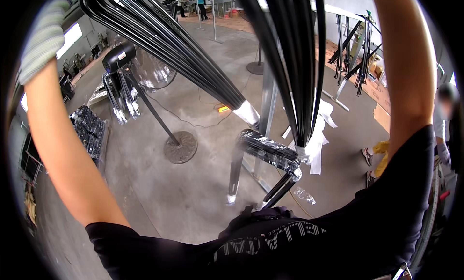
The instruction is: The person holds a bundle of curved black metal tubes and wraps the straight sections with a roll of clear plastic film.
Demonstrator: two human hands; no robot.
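Both my arms are raised toward the top of the picture. My left hand (pixel 42 45), in a grey-white knit glove, shows only in part at the upper left, beside the top of a bundle of bent black rods (pixel 183 60); its fingers lie beyond the picture. Past the top edge my right hand is out of sight, with only the bare forearm (pixel 406 52) showing. Another bundle of black rods (pixel 295 67) hangs in front of me, its lower end wrapped in clear film. White wrapping (pixel 247 112) covers the left bundle's lower end. Below hangs a film-wrapped black bundle (pixel 270 149).
A standing fan (pixel 120 57) with a round base (pixel 181 147) stands at left, near a wrapped black stack (pixel 89 132). A metal post (pixel 268 106) rises ahead. White sheets (pixel 316 144) lie right of it. A rod rack (pixel 355 62) and a person (pixel 442 120) are at right.
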